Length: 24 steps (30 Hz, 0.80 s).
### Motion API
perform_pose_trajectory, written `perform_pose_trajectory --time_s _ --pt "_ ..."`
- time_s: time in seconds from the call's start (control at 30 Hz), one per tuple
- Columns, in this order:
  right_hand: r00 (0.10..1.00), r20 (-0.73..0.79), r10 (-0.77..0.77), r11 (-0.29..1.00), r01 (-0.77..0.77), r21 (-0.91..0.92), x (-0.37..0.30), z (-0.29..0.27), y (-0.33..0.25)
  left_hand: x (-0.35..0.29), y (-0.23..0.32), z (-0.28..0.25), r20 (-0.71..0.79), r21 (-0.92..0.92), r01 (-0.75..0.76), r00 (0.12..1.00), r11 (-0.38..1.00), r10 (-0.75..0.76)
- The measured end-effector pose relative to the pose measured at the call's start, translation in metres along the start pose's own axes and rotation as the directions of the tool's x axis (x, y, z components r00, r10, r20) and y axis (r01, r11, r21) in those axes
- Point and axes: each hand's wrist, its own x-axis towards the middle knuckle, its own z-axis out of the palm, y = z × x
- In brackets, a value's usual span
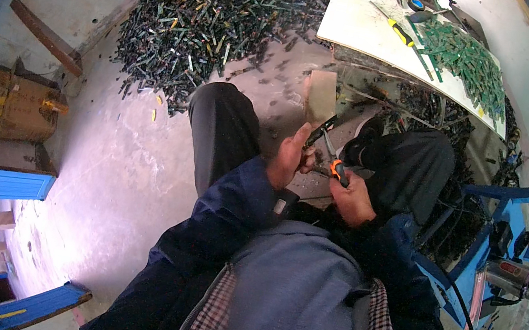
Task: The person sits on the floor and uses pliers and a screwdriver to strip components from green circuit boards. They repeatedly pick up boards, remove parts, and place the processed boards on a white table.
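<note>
My left hand (290, 155) is in front of my body, between my knees. Its fingers close on a narrow dark strip (321, 130) that slants up and away to the right. To its right, my right hand (353, 199) grips the orange and black handle of a screwdriver (339, 172). The thin metal shaft points up and left, its tip beside or against the strip; I cannot tell which. Just beyond the hands stands a tan block or board (321, 97).
A large heap of dark strips (219, 17) covers the floor at the far left. At the far right, a white board (358, 23) bears green strips (467, 62) and a yellow and black screwdriver (400, 32). A blue chair (518, 193), a metal flask (515, 278) and a cardboard box (5, 104) stand around.
</note>
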Motion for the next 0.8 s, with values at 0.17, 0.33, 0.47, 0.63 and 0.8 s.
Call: perform_pose_trajectory --time_s 0.17,0.33,0.47,0.63,0.8 --pt "0.971 -0.134 -0.198 0.756 0.065 -0.652 0.001 -0.011 -0.018 0.004 0.037 -0.006 0.096 -0.059 0.564 0.825 0.824 -0.558" --pt "0.983 -0.047 -0.18 0.87 0.137 -0.473 0.01 -0.015 -0.01 0.005 0.041 -0.007 0.097 -0.022 0.524 0.849 0.851 -0.52" --pt "0.909 0.389 0.147 0.801 -0.34 0.493 0.001 -0.02 -0.015 0.003 0.051 -0.01 0.09 -0.109 0.463 0.886 0.879 -0.456" --pt "0.746 0.644 -0.169 0.265 -0.595 0.759 -0.017 -0.014 -0.032 0.008 0.032 -0.009 0.322 -0.408 0.541 0.839 0.736 -0.438" --pt "0.725 0.63 -0.279 0.198 -0.599 0.776 -0.02 -0.009 -0.031 0.005 -0.003 0.002 0.509 -0.628 0.617 0.787 0.474 -0.349"
